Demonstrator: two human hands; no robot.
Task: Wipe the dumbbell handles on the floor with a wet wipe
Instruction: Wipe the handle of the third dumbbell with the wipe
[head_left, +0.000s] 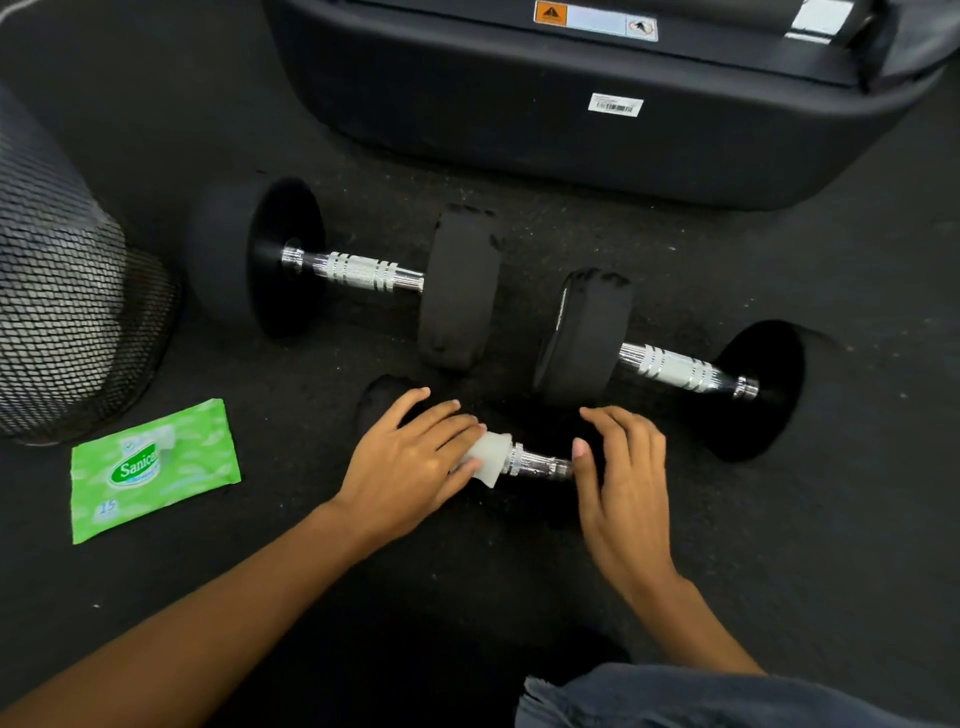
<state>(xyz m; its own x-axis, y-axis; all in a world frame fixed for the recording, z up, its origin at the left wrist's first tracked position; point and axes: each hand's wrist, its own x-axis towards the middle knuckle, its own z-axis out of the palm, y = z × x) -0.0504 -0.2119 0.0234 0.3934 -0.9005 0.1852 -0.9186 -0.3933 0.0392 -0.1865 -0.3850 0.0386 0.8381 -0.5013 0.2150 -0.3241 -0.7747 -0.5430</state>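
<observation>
Three black dumbbells lie on the dark floor. The nearest dumbbell's chrome handle (537, 462) shows between my hands. My left hand (410, 465) holds a white wet wipe (485, 457) wrapped round the left part of that handle. My right hand (623, 478) rests with straight fingers on the dumbbell's right weight, which it mostly hides. A second dumbbell (358, 273) lies behind at the left. The third dumbbell (675, 369) lies at the right, and both of their handles are bare.
A green wet-wipe pack (153, 470) lies flat on the floor at the left. A black mesh bin (62, 306) stands behind it. A large black machine base (597, 119) fills the far side. My knee in dark cloth (675, 699) is at the bottom.
</observation>
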